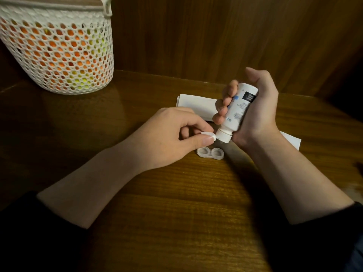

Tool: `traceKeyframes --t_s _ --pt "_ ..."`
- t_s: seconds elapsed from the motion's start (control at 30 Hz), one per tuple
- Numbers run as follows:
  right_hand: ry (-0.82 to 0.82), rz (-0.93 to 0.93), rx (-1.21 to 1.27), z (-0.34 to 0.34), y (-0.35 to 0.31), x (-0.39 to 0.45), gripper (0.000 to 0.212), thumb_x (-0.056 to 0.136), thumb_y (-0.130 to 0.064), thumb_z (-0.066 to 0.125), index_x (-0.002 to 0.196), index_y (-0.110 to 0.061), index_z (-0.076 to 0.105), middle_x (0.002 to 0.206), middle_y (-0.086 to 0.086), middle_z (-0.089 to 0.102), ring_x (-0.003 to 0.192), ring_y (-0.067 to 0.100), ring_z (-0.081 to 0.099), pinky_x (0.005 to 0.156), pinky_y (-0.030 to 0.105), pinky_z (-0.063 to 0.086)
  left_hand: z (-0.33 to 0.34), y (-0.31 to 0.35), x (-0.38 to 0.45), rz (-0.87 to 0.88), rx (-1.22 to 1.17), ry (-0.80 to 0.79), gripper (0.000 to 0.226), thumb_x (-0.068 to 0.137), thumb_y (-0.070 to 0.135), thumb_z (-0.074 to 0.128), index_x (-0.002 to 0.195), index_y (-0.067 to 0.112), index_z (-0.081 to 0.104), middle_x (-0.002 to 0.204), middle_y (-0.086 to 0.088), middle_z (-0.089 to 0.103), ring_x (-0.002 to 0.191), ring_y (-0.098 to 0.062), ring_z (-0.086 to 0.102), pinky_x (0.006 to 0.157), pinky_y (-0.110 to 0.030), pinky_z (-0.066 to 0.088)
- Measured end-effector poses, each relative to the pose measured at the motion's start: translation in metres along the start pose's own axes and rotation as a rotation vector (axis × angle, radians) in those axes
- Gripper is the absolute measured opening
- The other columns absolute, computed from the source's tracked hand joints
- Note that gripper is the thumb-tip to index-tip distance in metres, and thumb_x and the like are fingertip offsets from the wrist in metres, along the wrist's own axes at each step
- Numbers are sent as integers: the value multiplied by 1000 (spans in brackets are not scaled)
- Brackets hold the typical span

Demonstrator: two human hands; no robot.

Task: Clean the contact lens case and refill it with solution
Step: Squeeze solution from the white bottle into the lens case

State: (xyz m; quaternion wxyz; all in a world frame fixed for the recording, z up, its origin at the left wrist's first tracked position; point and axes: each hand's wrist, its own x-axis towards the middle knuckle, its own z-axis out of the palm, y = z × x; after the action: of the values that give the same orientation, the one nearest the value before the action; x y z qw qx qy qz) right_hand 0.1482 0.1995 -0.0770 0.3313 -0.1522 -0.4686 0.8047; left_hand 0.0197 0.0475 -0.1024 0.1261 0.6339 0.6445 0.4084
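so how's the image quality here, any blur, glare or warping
Head view: dim, warm lighting, dark corners; wide-angle bending curves the table edge and basket; motion blur at the far right edge; bottle label print too soft to read; lens case fairly sharp; no strong glare.

Dim warm light, deep shadows at corners, wide-angle bending at edges, slight softness.

We see clear lens case (210, 153) open on table; white solution bottle (239, 108) tipped cap-down at its 12 o'clock, flip cap (267, 135) open.
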Motion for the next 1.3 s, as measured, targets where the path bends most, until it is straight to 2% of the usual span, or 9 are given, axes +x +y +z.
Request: traceKeyframes --t_s 0.5,0.73,0.93,1.3 --pt "-23 37 -33 1 3 -1 43 93 -42 49 58 -17 51 55 -1 51 47 14 44 49 24 40 1 -2 0 -42 -14 -32 17 90 40 78 106 43 80 99 22 68 81 3 60 67 -10 48" --pt "-34 20 -46 2 3 -1 43 94 -39 46 57 -17 51 55 -1 50 49 15 42 50 24 39 -1 -1 -1 -28 -17 -39 19 90 40 76 108 40 80 95 16 70 82 3 60 68 -11 49" --pt "-29 17 -50 3 2 -2 45 96 -37 43 56 -17 50 54 -1 49 47 14 41 50 23 36 0 -1 -1 -23 -15 -25 16 91 36 78 107 40 81 92 18 68 79 8 59 61 -6 45" --pt "-13 15 -57 4 1 -3 46 97 -37 42 56 -17 50 54 -1 48 48 14 40 50 22 35 -1 -2 0 -23 -3 -31 18 90 38 78 108 41 80 94 18 69 81 6 60 68 -8 47"
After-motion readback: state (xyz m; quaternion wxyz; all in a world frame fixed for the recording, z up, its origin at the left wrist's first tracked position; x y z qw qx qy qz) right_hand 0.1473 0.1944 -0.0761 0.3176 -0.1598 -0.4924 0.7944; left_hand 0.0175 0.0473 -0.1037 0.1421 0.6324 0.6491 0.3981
